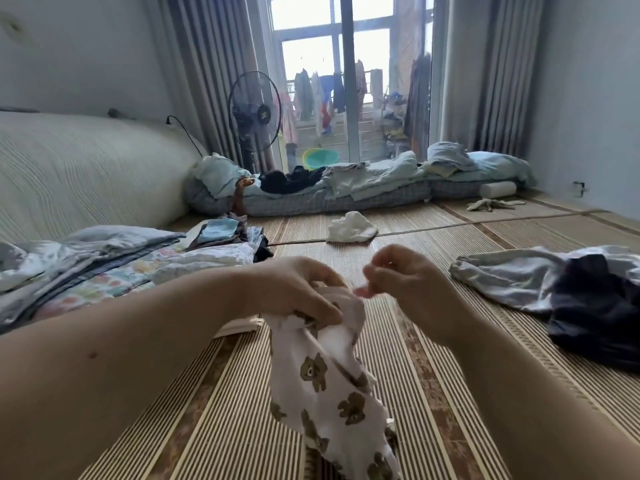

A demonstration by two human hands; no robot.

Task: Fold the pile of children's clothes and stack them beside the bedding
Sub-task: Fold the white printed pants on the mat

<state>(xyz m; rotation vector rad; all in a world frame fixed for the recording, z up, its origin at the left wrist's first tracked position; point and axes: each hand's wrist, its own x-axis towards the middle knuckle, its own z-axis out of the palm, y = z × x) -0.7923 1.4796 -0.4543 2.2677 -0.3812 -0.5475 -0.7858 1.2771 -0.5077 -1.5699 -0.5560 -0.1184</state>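
Observation:
My left hand (298, 289) grips the top edge of a small white garment with brown bear prints (329, 382), which hangs down over the bamboo mat. My right hand (405, 278) is just to its right, fingers curled, pinching a bit of the same cloth at its fingertips. To the left lies folded bedding (86, 265) with a floral cover. Beyond it sits a small stack of folded clothes (221, 233). At the right lies a loose pile of a grey garment (512, 275) and dark clothes (595, 313).
A crumpled white cloth (351, 227) lies on the mat (450, 375) ahead. Rolled quilts and pillows (363, 188) line the window side, with a standing fan (254, 116) behind. A padded headboard (76, 168) runs along the left. A glove-like cloth (491, 204) lies far right.

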